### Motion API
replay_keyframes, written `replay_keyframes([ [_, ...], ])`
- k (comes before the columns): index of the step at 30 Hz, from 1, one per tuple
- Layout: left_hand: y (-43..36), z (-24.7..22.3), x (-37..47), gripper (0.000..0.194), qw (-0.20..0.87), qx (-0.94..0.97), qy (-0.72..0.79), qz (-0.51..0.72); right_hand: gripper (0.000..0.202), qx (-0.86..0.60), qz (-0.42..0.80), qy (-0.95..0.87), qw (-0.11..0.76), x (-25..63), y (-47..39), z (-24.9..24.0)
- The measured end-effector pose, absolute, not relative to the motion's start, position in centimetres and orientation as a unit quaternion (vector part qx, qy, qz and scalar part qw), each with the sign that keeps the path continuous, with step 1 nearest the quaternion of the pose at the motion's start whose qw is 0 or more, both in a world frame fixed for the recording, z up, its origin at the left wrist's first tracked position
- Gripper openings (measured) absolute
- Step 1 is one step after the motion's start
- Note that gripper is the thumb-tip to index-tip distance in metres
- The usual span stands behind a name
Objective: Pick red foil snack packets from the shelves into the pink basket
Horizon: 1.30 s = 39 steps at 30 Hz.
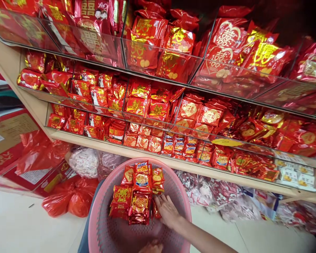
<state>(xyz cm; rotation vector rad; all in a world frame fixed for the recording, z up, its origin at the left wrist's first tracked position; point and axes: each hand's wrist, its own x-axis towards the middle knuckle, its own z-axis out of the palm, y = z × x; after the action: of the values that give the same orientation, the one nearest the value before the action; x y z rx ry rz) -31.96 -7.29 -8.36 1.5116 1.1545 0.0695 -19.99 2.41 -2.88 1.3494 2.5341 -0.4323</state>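
A pink plastic basket [96,211] with perforated walls stands on the floor in front of me. Inside it, small red-and-gold snack packets [140,205] are stacked in neat columns, some with double-happiness print. My right hand [168,211] reaches in from the right, its fingers closed on a red packet [155,211] at the right side of the stack; the hand covers part of that packet. Low in the basket, my left hand [151,247] shows only partly at the bottom edge of the view, and its fingers cannot be made out.
Clear-fronted shelves [158,121] full of red packets rise just beyond the basket. To the left lie red plastic bags [71,196] and a cardboard carton [9,140]. Bagged goods [216,193] line the floor under the lowest shelf. My leg [91,214] is beside the basket.
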Motion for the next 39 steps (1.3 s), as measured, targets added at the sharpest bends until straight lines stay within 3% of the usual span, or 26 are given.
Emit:
replay_keyframes([
  [5, -5.3, -8.1, -30.7, 0.067, 0.539, 0.668, 0.512, 0.040, 0.075, 0.478, -0.116, 0.862, 0.120, -20.0, 2.6, -3.3],
  [8, -4.6, -7.7, -29.9, 0.077, 0.510, 0.677, 0.528, 0.057, 0.071, 0.478, -0.108, 0.863, 0.122, -20.2, 2.5, -3.6],
  [13, -4.2, -6.9, -29.4, 0.074, 0.476, 0.702, 0.530, 0.002, 0.073, 0.486, -0.098, 0.863, 0.102, -20.6, 2.4, -3.7],
  [19, -4.3, -6.7, -29.4, 0.074, 0.453, 0.723, 0.521, -0.024, 0.094, 0.507, -0.112, 0.851, 0.082, -20.4, 2.4, -3.0],
  [23, -4.3, -7.3, -29.2, 0.084, 0.446, 0.736, 0.509, -0.018, 0.097, 0.535, -0.130, 0.832, 0.069, -20.1, 2.2, -2.2],
  [31, -3.8, -7.6, -29.6, 0.085, 0.448, 0.713, 0.538, 0.033, 0.065, 0.605, -0.183, 0.774, 0.032, -18.0, 1.1, 1.7],
  [36, -3.4, -8.3, -29.8, 0.078, 0.471, 0.692, 0.538, 0.096, 0.055, 0.616, -0.227, 0.755, 0.012, -16.9, 0.5, 2.8],
  [39, -3.6, -8.8, -29.9, 0.072, 0.485, 0.683, 0.530, 0.131, 0.050, 0.610, -0.239, 0.754, -0.046, -18.2, 0.2, 4.5],
])
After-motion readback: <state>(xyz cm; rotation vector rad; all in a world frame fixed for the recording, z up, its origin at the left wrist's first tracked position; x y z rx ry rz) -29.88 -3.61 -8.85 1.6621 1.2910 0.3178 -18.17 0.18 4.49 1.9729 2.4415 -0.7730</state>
